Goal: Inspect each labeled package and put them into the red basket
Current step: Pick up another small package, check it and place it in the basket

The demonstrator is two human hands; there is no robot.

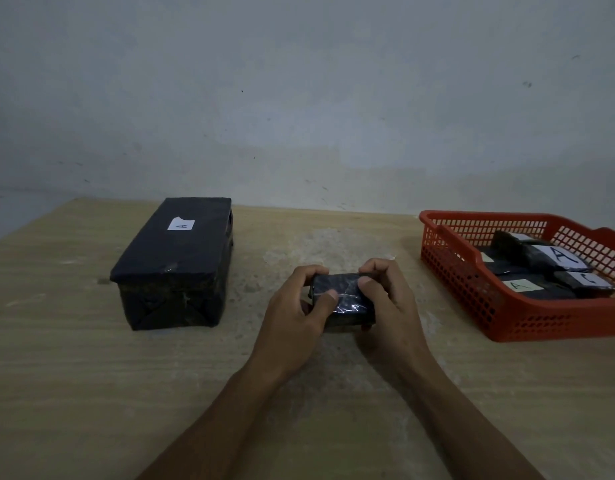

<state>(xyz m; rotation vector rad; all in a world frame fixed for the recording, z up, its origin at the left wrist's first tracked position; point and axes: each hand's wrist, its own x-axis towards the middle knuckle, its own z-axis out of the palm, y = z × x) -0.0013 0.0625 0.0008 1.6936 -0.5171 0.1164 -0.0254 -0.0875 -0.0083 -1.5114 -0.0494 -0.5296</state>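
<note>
1. Both hands hold one small package [344,299] wrapped in glossy black film, near the middle of the worktop [74,393] and toward its near edge. The left hand [295,306] curls round its left end with the thumb pressed on top; the right hand [385,299] grips the right end the same way.
2. No label shows on the face turned up. Probably the package is being turned over to find one, so the inspection looks unfinished.
3. The red basket [455,271] sits at the right edge of the worktop, well apart from the hands. It already holds several dark packages [541,261], some showing white labels marked "A".
4. A large black box [174,268] with an "A" label on its lid stands toward the far left, untouched.
5. Risk: the film looks slick, so the package could slip if one hand lets go mid-turn.
6. Risk: if the label sits under a thumb or on the underside, it may be missed, and the package would go in unchecked.
7. Risk: the basket is fairly full, so a package dropped on the pile could slide or cover other labels.
8. Risk: the large box may not fit in the space left in the basket.
</note>
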